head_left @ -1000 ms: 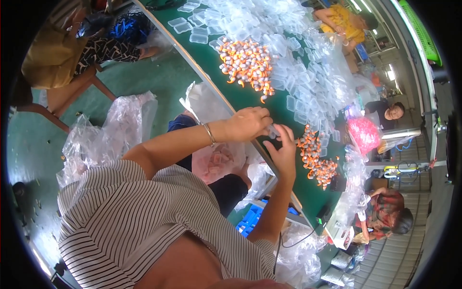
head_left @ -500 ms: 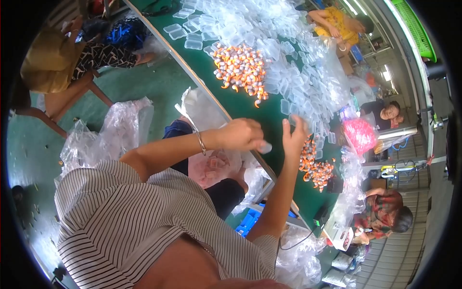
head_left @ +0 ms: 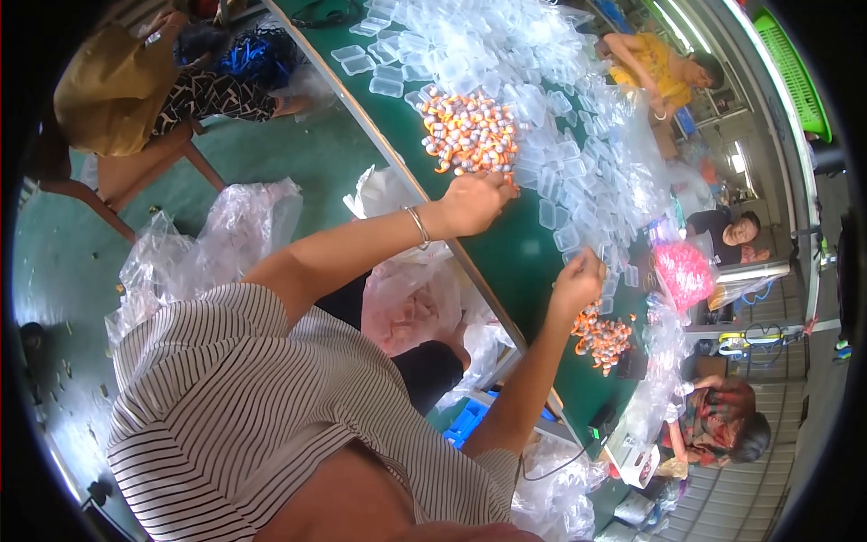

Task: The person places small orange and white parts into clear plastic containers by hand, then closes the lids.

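Observation:
My left hand [head_left: 476, 200] is closed at the lower edge of a large pile of small orange-and-white curved pieces [head_left: 465, 134]. A bit of orange shows at its pinched fingertips, so it grips one of these pieces. Farther right, my right hand [head_left: 579, 282] has its fingers curled together beside the spread of clear plastic boxes [head_left: 566, 237]. What it holds, if anything, is hidden. Just below that hand lies a smaller pile of the same orange-and-white pieces [head_left: 600, 340]. Everything rests on a green-topped table [head_left: 501, 262].
Clear plastic boxes [head_left: 488, 45] heap along the table's far side. A pink bag [head_left: 682, 273] sits at the right. Co-workers sit around, one in a yellow top [head_left: 664, 77]. Below the table's edge are a plastic bag of pinkish contents [head_left: 411, 307] and a blue crate [head_left: 467, 423].
My left hand has moved up to the large pile; the clear piece at its fingertips is no longer visible. My right hand, open before, has closed and moved lower. The view has shifted slightly.

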Motion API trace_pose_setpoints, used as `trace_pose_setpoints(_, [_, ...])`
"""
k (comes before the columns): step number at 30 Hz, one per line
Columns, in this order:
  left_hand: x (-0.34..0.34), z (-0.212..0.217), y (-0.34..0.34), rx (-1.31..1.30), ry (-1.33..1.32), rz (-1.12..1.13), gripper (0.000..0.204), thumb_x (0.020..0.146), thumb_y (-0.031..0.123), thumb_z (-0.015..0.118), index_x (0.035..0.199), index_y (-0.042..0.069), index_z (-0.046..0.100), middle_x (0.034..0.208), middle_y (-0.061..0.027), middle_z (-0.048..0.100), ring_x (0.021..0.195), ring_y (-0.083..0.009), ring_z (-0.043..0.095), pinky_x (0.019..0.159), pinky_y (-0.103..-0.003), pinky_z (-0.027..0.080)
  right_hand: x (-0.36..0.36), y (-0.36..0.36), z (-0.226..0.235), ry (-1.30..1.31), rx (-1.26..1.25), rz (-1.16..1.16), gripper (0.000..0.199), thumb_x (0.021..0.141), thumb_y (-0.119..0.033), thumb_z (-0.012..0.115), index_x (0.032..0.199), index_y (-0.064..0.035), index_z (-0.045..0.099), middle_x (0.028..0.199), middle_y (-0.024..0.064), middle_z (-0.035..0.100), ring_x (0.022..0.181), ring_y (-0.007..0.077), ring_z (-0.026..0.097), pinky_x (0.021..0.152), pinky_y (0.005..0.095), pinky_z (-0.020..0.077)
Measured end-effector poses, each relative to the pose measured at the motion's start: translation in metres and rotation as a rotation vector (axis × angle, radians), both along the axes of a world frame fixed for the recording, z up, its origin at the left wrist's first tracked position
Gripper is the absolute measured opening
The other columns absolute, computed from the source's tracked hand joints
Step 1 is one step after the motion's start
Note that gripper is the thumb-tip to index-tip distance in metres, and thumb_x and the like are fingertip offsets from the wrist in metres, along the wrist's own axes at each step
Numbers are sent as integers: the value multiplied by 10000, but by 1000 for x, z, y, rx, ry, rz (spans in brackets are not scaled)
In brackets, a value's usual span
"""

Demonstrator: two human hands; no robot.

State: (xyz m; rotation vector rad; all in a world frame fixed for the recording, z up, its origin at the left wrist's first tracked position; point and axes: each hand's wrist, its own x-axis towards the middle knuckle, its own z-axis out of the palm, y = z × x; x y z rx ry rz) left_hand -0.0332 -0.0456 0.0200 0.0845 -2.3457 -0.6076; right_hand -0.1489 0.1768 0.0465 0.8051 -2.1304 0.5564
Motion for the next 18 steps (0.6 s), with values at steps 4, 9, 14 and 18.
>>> trace_pose_setpoints(4, [-11, -7, 2, -51, -24, 47, 295, 775, 156, 715, 1059, 101, 659, 994, -111, 633, 933, -295, 647, 793, -389, 535, 5, 15, -17, -192, -183, 92, 194, 825, -82, 608, 1001, -27, 670, 791, 152, 669, 631, 276, 640, 546, 375, 484])
trace_pose_setpoints(9, [-9, -6, 6, 24, -81, 5, 281, 785, 166, 710, 1054, 105, 659, 964, -93, 639, 893, -283, 657, 756, -391, 543, 57, 1, -16, -376, 76, 17, 255, 823, -196, 672, 1050, -82, 663, 578, 73, 607, 553, 267, 616, 528, 385, 465])
trace_pose_setpoints(14, [11, 2, 1, 11, -59, -34, 188, 818, 203, 690, 969, 94, 668, 914, -89, 637, 863, -271, 657, 716, -397, 538, 41, 17, -6, -418, -172, 73, 166, 853, -185, 698, 944, -45, 696, 611, 69, 619, 520, 180, 588, 507, 319, 454])
trace_pose_setpoints(18, [10, -2, 0, 48, -67, 2, 135, 827, 160, 646, 934, 80, 665, 909, -92, 637, 843, -284, 657, 711, -402, 538, 12, 54, -8, -370, -161, 31, 122, 838, -107, 692, 946, -50, 689, 708, 81, 648, 581, 182, 611, 547, 303, 471])
